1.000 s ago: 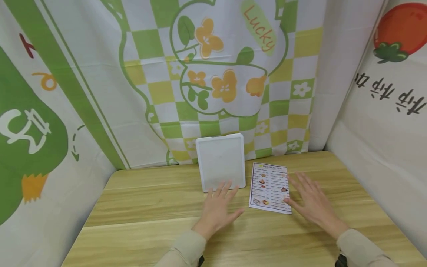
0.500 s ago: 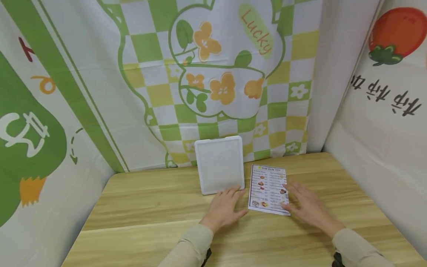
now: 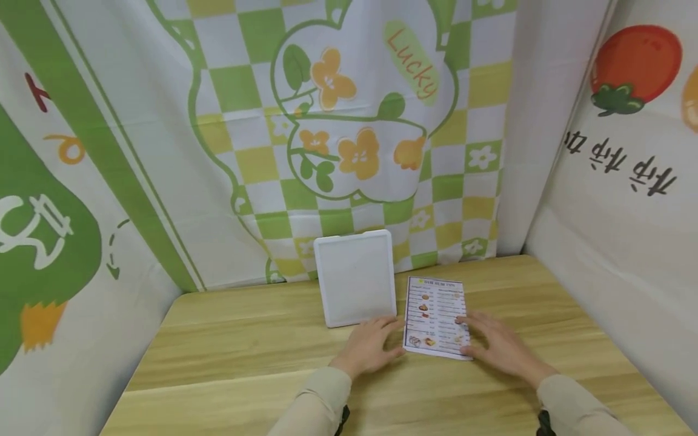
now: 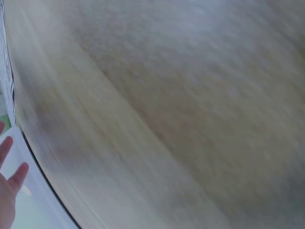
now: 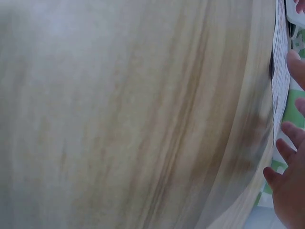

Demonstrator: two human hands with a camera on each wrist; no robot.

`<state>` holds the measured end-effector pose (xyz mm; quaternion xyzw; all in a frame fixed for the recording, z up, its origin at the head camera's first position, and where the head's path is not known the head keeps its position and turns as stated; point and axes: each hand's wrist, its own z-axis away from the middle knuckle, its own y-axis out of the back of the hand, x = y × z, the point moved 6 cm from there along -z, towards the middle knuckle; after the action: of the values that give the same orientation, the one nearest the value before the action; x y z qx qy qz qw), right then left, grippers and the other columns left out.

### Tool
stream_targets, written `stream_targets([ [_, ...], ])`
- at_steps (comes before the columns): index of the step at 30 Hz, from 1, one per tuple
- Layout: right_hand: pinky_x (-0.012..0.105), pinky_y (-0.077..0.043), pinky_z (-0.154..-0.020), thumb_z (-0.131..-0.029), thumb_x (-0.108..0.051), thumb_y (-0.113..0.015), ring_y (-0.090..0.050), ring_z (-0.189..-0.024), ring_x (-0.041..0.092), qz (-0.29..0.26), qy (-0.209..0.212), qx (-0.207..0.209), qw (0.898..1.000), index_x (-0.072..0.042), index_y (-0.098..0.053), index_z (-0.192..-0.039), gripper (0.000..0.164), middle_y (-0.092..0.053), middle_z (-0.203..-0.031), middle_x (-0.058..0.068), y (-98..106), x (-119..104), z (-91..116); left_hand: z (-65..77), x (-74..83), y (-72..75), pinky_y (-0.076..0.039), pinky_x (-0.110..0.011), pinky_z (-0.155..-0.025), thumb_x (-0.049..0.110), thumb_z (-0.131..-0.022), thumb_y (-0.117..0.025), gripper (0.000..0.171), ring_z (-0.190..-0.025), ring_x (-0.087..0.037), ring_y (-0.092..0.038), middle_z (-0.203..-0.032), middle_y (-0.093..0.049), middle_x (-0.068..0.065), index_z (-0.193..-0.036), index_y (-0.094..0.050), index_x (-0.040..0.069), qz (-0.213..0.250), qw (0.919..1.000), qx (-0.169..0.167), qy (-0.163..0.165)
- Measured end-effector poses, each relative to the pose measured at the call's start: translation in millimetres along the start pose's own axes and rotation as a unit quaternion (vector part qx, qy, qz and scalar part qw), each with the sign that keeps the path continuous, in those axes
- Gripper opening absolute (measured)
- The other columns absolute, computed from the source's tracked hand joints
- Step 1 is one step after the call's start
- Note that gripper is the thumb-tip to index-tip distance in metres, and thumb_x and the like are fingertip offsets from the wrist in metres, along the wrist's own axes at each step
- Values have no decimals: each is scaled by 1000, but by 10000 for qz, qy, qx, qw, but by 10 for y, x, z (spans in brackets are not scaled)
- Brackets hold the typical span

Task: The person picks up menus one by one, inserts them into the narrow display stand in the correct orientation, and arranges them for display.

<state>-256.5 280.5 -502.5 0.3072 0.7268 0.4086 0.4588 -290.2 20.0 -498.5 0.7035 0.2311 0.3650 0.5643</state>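
A printed menu sheet (image 3: 435, 312) with small food pictures lies on the wooden table between the two hands. The left hand (image 3: 369, 345) is at its left edge, fingers gently bent, thumb near the lower left corner. At the right edge, fingertips of the right hand (image 3: 503, 346) overlap the paper, its thumb by the lower right corner. Just beyond the left hand, a white framed panel (image 3: 357, 280) leans upright against the back cloth. In the left wrist view the left hand (image 4: 7, 191) shows before the panel; the right wrist view catches the spread right hand (image 5: 288, 176).
The wood-grain table (image 3: 234, 363) reaches back to a green and white checked cloth (image 3: 262, 163). Printed cloths also hang at the left side (image 3: 49, 242) and the right side (image 3: 627, 230), enclosing the table.
Both hands have lowered and drawn closer to the menu's sides, fingers less spread. The left hand has moved from in front of the panel toward the menu. The head view has tilted slightly up.
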Motion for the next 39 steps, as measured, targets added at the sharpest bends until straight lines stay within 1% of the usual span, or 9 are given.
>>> stream_targets([
  [5,71,-29,-103,-83,-44,-77,-41,-131,51,-148,17,-197,9997,-6,-56,-138,70,-47,-144,25,-32,32,-47,-64,12,-48,-35,-47,-111,48,-94,-62,59,-136,-26,-44,-150,-47,-4,-145,-50,21,135,9998,-41,-123],
  [8,70,-29,-103,-80,-40,-80,-41,-131,51,-190,-6,-332,9993,-6,-56,-137,71,-47,-144,25,-38,44,-55,-103,40,-90,-35,-45,-111,48,-93,-64,58,-135,-26,-45,-149,-48,-4,-144,-52,22,180,9997,-67,-162],
  [16,69,-31,-102,-79,-28,-82,-41,-130,52,-392,152,-611,9972,-3,-57,-136,67,-47,-143,26,-33,57,-23,-171,164,-147,-37,-38,-110,47,-89,-70,56,-133,-23,-48,-145,-52,-3,-138,-58,21,-99,9987,-2,-506],
  [19,70,-30,-102,-79,-25,-82,-40,-130,52,-511,196,-736,9958,-2,-56,-136,67,-46,-144,27,-25,68,-14,-197,187,-161,-36,-37,-110,48,-88,-71,57,-134,-21,-47,-145,-52,-1,-138,-59,22,-72,9989,-107,-460],
  [23,70,-30,-101,-79,-25,-82,-39,-130,53,-608,192,-798,9948,-2,-56,-137,68,-45,-145,26,-26,78,-21,-229,169,-199,-35,-38,-111,51,-86,-72,58,-135,-20,-46,-145,-52,1,-137,-59,26,-11,9994,-210,-273],
  [27,70,-31,-101,-79,-26,-82,-39,-130,53,-595,192,-821,9947,-2,-56,-137,68,-45,-145,26,-45,88,-25,-239,160,-232,-35,-38,-111,53,-84,-73,59,-135,-20,-46,-145,-53,3,-135,-60,27,-84,9996,-178,-195],
  [31,70,-31,-101,-79,-24,-82,-39,-130,54,-631,189,-804,9946,-1,-56,-136,67,-45,-145,27,-50,93,-30,-237,185,-222,-35,-38,-111,52,-84,-73,58,-134,-20,-47,-143,-54,3,-134,-62,25,-209,9995,-83,-209],
  [35,69,-31,-102,-79,-22,-82,-41,-130,52,-640,90,-709,9954,-2,-56,-136,65,-46,-144,27,-50,107,-33,-238,214,-201,-37,-35,-109,51,-84,-74,57,-131,-18,-50,-140,-57,3,-132,-63,23,-298,9993,42,-225],
  [39,68,-33,-102,-81,-23,-82,-42,-129,53,-676,-55,-546,9962,-3,-54,-138,66,-46,-142,31,-43,126,-46,-244,222,-194,-39,-33,-107,50,-84,-75,57,-128,-17,-53,-138,-59,1,-132,-64,21,-266,9994,119,-189],
])
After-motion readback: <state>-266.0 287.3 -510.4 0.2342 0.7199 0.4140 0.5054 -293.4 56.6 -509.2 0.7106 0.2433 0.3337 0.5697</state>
